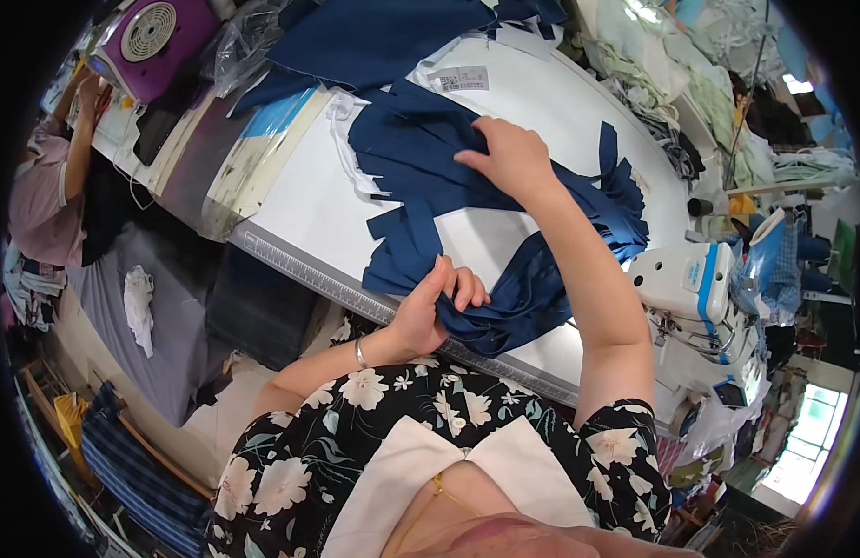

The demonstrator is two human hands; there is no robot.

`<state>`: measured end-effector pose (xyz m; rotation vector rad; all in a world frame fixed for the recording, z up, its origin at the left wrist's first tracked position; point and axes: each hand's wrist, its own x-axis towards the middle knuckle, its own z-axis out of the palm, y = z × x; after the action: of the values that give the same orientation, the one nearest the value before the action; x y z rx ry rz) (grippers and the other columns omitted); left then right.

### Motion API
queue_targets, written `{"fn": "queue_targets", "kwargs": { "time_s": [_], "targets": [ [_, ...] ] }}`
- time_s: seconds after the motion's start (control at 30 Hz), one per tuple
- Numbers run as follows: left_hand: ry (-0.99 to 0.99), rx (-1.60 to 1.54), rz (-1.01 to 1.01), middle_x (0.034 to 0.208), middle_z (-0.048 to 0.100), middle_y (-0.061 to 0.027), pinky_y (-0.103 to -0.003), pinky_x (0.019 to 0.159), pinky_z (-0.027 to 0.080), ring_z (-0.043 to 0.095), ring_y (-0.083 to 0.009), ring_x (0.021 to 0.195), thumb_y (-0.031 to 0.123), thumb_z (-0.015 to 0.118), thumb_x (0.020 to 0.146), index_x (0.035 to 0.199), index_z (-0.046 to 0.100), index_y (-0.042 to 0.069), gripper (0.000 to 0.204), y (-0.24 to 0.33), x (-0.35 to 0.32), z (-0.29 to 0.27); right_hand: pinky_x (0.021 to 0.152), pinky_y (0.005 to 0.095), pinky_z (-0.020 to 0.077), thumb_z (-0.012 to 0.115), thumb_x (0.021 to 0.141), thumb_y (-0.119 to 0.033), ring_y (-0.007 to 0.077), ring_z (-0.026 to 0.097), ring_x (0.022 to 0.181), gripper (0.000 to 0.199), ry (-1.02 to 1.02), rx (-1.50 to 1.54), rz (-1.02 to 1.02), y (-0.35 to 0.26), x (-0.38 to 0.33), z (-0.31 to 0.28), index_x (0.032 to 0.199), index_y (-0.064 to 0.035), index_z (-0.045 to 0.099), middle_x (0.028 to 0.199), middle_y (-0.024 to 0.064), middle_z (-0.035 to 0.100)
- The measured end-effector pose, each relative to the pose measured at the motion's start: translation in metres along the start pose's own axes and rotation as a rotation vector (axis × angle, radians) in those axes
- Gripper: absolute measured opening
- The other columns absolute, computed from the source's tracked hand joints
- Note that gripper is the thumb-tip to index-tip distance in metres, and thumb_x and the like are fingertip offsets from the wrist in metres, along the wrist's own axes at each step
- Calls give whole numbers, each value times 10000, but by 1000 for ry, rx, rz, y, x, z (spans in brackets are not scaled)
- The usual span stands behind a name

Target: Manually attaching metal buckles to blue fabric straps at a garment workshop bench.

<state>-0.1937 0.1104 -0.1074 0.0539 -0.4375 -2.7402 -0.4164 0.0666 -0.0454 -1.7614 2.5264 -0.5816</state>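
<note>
Several dark navy fabric pieces [421, 177] lie bunched in strips and folds across a white table [304, 200]. At the table's near edge my left hand [428, 302] is closed on part of the navy cloth, thumb up and fingers curled. My right hand [516, 160] rests farther up on the same cloth, its thumb apart from the bent fingers and cloth showing in the gap. A heap of twisted navy strips [514, 293] runs between my arms. White fabric strips [344, 139] stick out at the pile's left side.
A ruler strip [309, 270] edges the table in front of me. A white sewing machine [686, 279] stands at the right. A larger navy piece [356, 42], a printed label [463, 78] and a purple fan-like device [156, 42] lie beyond. Another person [49, 186] is at the far left.
</note>
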Motion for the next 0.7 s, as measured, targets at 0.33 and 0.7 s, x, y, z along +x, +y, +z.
{"fn": "queue_targets", "kwargs": {
  "time_s": [0.33,0.7],
  "targets": [
    [18,17,-12,712,455,-44,-403,901,423,471,-210,802,407,276,1054,817,417,125,395,1,3,1,653,370,498,662,863,-254,292,653,737,245,24,149,72,9,-7,-2,986,-43,657,798,128,669],
    [291,36,-142,943,503,-37,-358,938,423,512,-186,942,522,389,994,1255,469,132,476,5,-2,22,570,330,462,592,778,-127,198,607,661,261,-182,10,-482,-59,-117,-46,1033,-114,647,890,22,633]
  ]
}}
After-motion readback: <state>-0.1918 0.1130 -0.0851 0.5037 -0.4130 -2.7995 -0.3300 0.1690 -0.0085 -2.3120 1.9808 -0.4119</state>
